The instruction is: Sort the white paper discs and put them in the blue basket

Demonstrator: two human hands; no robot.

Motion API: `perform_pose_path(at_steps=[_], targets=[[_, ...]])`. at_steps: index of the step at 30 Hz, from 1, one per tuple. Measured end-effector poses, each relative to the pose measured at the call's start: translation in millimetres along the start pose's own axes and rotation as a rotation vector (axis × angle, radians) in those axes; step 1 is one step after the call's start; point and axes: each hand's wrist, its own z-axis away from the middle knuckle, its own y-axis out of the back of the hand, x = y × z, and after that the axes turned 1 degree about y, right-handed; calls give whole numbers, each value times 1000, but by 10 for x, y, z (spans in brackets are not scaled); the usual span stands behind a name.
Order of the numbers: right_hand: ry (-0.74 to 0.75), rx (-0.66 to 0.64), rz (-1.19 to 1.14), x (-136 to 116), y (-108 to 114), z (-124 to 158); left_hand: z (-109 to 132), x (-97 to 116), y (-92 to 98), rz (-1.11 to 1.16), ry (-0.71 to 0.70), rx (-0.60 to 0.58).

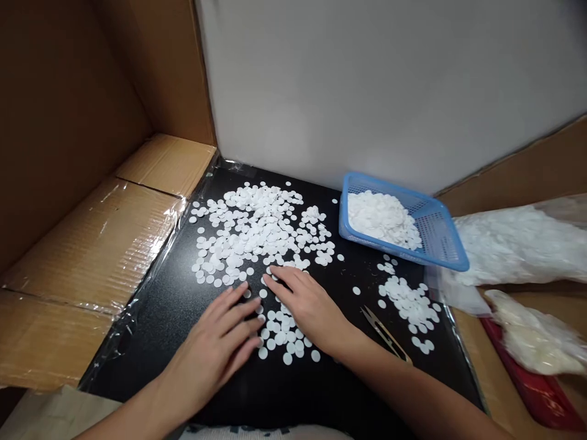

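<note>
Many small white round discs [259,226] lie spread in a large heap on the black tabletop [156,324]. My left hand [217,339] rests low over the table with its fingers apart, their tips beside a few loose discs. To its right, my right hand [307,302] reaches across the discs, fingers stretched out and fingertips at the near edge of the heap. A smaller group of discs [287,333] lies between my two hands, partly covered by the right one. Neither hand appears to grip anything.
At the back right stands a blue plastic basket [440,235] partly filled with white discs. Gold-handled thread snips [385,333] lie near my right forearm, beside another disc pile [410,305]. Clear bags of white pieces [523,241] sit at the right. Cardboard [87,244] borders the left.
</note>
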Motion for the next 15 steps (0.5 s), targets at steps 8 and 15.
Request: perform_pose_path(at_steps=[8, 15], targets=[[-60, -100, 115, -113, -26, 191, -370, -411, 115, -352, 10, 81], [5, 9, 92, -157, -48, 328, -393, -434, 140, -414, -93, 37]])
